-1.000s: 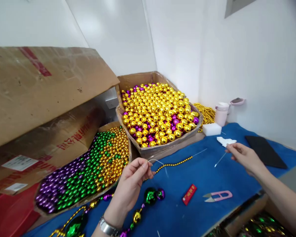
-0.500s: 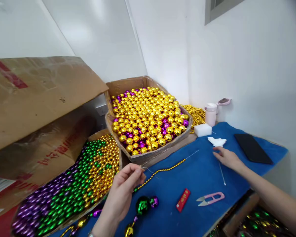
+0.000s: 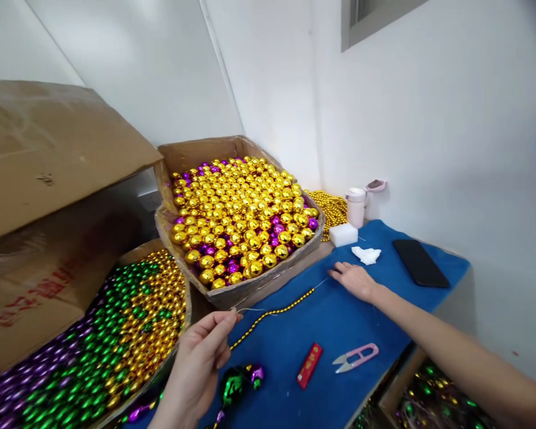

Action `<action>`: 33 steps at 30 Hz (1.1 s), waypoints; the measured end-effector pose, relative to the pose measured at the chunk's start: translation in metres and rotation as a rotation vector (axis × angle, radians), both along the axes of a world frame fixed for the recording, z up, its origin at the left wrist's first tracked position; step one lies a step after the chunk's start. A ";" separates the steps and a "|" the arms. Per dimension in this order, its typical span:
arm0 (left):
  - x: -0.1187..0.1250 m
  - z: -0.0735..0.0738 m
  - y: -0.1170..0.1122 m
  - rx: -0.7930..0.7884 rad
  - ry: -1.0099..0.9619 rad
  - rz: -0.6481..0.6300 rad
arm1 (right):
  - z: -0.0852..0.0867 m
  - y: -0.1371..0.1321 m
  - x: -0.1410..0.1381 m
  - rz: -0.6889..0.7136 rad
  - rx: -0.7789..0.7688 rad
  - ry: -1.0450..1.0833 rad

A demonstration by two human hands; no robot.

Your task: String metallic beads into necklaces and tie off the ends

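Observation:
My left hand (image 3: 205, 360) is closed, thumb and forefinger pinching the end of a thin pale thread (image 3: 250, 309). The thread runs to a strand of small gold beads (image 3: 290, 307) lying on a blue cloth (image 3: 326, 333). A thin needle (image 3: 321, 283) sticks out of the strand's far end. My right hand (image 3: 352, 281) lies low over the cloth, its fingertips together at the needle's tip, which they cover. A crumpled white tissue (image 3: 366, 255) is just beyond that hand. Below the strand are a large green bead (image 3: 232, 387) and a purple bead (image 3: 256, 373).
A carton of gold and purple balls (image 3: 245, 220) stands behind. At left, another carton holds purple, green and gold beads (image 3: 129, 322). On the cloth are pink thread snips (image 3: 356, 357), a red packet (image 3: 309, 365), a white foam block (image 3: 343, 235) and a black phone (image 3: 420, 263). A pink cup (image 3: 356, 208) stands behind.
My right hand has moved left, from near the tissue to the needle's tip. The left hand keeps its pinch on the thread. The whole view has shifted, so the surroundings appear farther left.

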State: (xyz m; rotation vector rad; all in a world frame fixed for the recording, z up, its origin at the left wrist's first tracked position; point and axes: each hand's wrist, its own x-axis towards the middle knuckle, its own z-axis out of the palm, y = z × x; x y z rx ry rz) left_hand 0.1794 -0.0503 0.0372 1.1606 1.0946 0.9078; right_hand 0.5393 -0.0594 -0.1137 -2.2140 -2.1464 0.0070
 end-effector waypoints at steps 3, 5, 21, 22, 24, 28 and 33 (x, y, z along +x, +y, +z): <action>-0.002 -0.001 -0.005 -0.023 -0.027 0.000 | 0.000 0.015 -0.019 0.105 0.012 -0.038; -0.005 -0.002 -0.008 -0.031 -0.070 0.002 | 0.002 0.021 -0.026 0.128 0.017 -0.046; -0.006 -0.011 -0.008 0.204 0.180 0.014 | 0.169 -0.047 -0.143 0.744 0.158 -0.012; -0.005 -0.011 -0.010 0.210 0.190 -0.008 | 0.174 -0.045 -0.153 0.769 0.183 -0.029; -0.003 -0.011 -0.013 0.214 0.198 -0.072 | 0.177 -0.039 -0.170 0.800 0.232 -0.054; -0.005 -0.009 -0.021 0.183 0.193 -0.219 | 0.173 -0.025 -0.188 0.858 0.288 -0.065; -0.012 -0.015 -0.019 0.147 0.159 -0.183 | 0.177 -0.019 -0.189 0.934 0.277 -0.038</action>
